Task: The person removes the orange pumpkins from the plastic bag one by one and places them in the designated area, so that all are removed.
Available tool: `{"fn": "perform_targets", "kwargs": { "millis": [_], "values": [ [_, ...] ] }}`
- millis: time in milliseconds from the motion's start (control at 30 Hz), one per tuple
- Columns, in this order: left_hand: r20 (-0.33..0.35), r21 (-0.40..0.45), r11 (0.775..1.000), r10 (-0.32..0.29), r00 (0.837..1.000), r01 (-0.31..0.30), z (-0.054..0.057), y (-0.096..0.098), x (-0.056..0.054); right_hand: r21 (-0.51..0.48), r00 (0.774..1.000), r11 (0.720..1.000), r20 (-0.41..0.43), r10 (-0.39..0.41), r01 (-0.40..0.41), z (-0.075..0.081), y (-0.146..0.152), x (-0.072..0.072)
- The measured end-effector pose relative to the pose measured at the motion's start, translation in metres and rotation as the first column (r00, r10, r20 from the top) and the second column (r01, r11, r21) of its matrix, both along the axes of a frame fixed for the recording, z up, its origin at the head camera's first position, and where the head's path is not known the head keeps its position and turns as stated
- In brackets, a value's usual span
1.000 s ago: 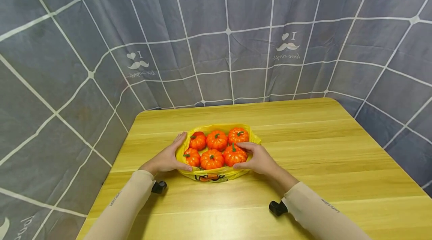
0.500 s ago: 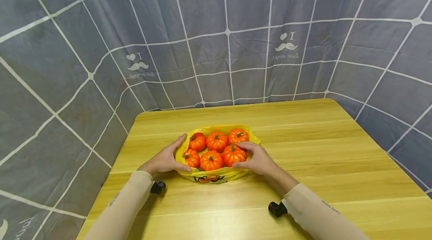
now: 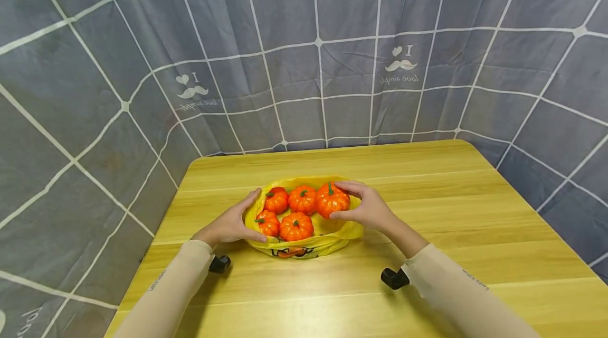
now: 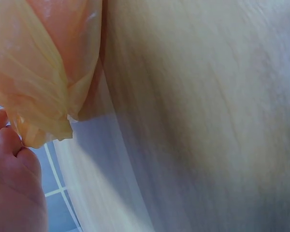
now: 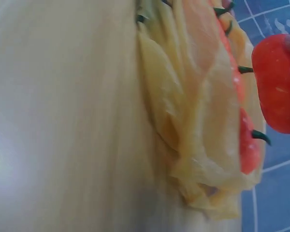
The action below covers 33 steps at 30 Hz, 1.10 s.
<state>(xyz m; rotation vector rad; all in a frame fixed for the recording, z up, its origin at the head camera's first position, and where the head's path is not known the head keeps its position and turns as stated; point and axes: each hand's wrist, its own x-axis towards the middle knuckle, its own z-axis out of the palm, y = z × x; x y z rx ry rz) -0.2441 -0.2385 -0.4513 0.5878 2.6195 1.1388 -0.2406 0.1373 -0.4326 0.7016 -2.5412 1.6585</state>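
A yellow plastic bag (image 3: 328,245) stands with its mouth spread wide, several small orange pumpkins with green stems inside, among them a front pumpkin (image 3: 296,226). My left hand (image 3: 233,223) holds the bag's left side, thumb along the front rim and fingers at the far side; in the left wrist view its fingertips (image 4: 31,162) are beside the crumpled plastic. With thumb and fingers, my right hand (image 3: 369,207) grips one pumpkin (image 3: 332,202), raised over the bag's right side. The right wrist view has this held pumpkin (image 5: 276,84) above the rim. It hides the back right pumpkin in the head view.
The bag rests on a wooden table (image 3: 427,190) with rounded far corners. Behind and around it hangs a grey curtain (image 3: 294,74) with white grid lines. Black wrist cameras, one a right camera (image 3: 395,278), sit under both sleeves.
My right hand has lifted the front right pumpkin up and away from me, baring the bag's inside there. My left hand keeps its hold on the bag.
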Motion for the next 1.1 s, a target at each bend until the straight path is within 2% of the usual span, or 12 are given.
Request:
{"fn": "perform_targets", "kwargs": {
  "millis": [167, 433, 633, 833, 1100],
  "values": [
    [-0.001, -0.015, 1.0, -0.001, 1.0, 0.001, -0.001, -0.001, -0.002, 0.009, 1.0, 1.0, -0.021, -0.02, 0.02, 0.008, 0.009, -0.007],
    [0.011, -0.047, 0.999, 0.007, 1.0, -0.007, 0.002, -0.005, -0.004, 0.023, 0.997, 0.997, -0.038, -0.074, 0.075, 0.009, 0.035, -0.017],
    [0.013, -0.062, 0.998, 0.015, 1.0, -0.014, 0.002, -0.011, -0.002, 0.027, 0.991, 0.991, -0.006, -0.13, 0.13, 0.008, 0.061, -0.024],
    [0.005, -0.061, 0.998, 0.031, 1.0, -0.03, 0.003, -0.017, -0.001, 0.071, 0.98, 0.978, -0.004, -0.199, 0.199, 0.003, 0.092, -0.028],
    [0.006, -0.078, 0.997, 0.02, 1.0, -0.019, 0.006, -0.022, -0.001, 0.14, 0.959, 0.95, 0.015, -0.283, 0.279, 0.006, 0.135, -0.025]
  ]
}}
